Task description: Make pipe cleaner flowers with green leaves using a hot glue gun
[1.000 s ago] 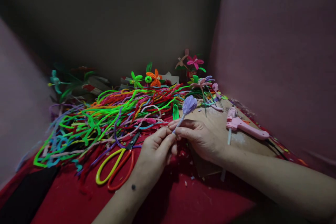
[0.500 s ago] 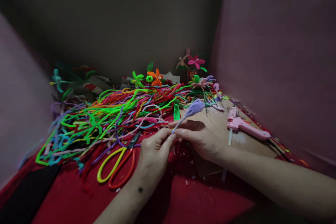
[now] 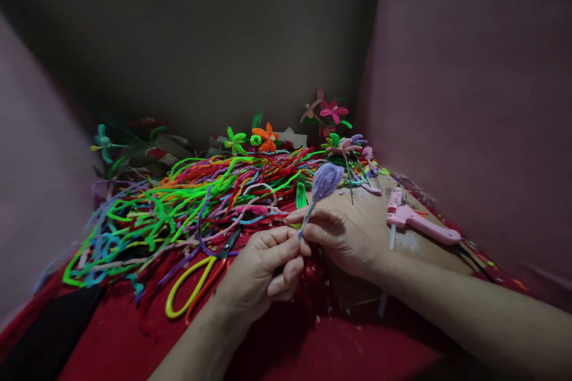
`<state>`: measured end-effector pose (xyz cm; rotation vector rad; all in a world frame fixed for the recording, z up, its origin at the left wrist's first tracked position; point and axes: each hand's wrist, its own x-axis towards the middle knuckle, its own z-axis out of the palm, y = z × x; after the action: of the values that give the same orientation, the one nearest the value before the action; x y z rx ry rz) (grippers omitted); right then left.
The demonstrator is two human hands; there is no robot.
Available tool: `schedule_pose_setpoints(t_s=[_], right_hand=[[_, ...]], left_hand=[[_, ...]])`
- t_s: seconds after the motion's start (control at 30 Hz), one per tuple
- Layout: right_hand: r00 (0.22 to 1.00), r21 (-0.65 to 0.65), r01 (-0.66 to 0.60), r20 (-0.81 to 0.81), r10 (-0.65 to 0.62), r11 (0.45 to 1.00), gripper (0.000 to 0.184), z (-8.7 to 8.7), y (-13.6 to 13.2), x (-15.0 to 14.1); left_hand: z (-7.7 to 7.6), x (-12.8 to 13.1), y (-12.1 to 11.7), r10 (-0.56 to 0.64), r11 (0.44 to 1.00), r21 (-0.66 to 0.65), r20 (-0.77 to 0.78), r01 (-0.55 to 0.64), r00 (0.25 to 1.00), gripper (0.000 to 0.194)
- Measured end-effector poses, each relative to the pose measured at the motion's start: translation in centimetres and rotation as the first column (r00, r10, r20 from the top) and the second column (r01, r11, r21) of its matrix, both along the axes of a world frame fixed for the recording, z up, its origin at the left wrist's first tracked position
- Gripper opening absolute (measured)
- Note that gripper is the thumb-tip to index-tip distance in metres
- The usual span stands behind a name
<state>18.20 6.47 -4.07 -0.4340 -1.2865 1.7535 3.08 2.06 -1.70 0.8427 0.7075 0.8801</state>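
A lavender pipe-cleaner flower bud [image 3: 326, 182] stands tilted up to the right on its thin twisted stem. The thumb and fingers of my left hand [image 3: 268, 262] pinch the lower end of that stem. From the right, my right hand [image 3: 337, 241] closes on the stem a bit higher, between thumb and forefinger. Scissors [image 3: 190, 289] with one yellow and one red handle lie left of my left hand, partly hidden by my forearm. Just behind the hands is a small green leaf piece [image 3: 301, 195].
A heap of colourful pipe cleaners [image 3: 192, 196] spreads across the red cloth [image 3: 339, 351]. On a brown board [image 3: 429, 250] at the right lies a pink glue gun [image 3: 420, 221]. Finished flowers [image 3: 267, 138] stand along the back, before the dark wall.
The lavender bud has turned more upright and looks rounder. My left hand has rolled over so its curled fingers show, and both hands have come slightly lower.
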Motion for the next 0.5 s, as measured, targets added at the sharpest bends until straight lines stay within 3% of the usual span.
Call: schedule_pose_setpoints(t_s=[0.17,0.23,0.3,0.33,0.4,0.5], right_hand=[[0.997,0.042,-0.036,-0.06,0.038,0.998,0.013,0.4,-0.2,0.0],[0.997,-0.013,-0.015,-0.081,0.014,1.0,0.011,0.4,-0.3,-0.2],[0.995,-0.065,0.029,-0.089,-0.035,0.997,0.008,0.3,-0.3,-0.3],[0.994,-0.085,0.049,-0.09,-0.057,0.995,0.007,0.2,-0.3,-0.4],[0.992,-0.114,0.084,-0.089,-0.094,0.99,0.004,0.1,-0.3,-0.5],[0.989,-0.151,0.111,-0.084,-0.125,0.982,0.004,-0.1,-0.2,-0.7]], left_hand=[[-0.4,0.0,0.0,-0.061,0.998,0.021,0.064,0.06,0.996,0.02],[-0.2,0.2,0.0,-0.016,0.998,0.063,-0.051,0.02,0.999,0.022],[-0.1,0.5,-0.1,0.135,0.978,0.189,-0.261,-0.087,0.956,0.02],[-0.1,0.7,-0.1,0.25,0.944,0.298,-0.361,-0.143,0.899,0.018],[-0.4,0.9,-0.2,0.487,0.815,0.547,-0.467,-0.191,0.738,0.017],[-1.1,1.0,-0.3,0.697,0.587,0.804,-0.446,-0.091,0.562,0.017]])
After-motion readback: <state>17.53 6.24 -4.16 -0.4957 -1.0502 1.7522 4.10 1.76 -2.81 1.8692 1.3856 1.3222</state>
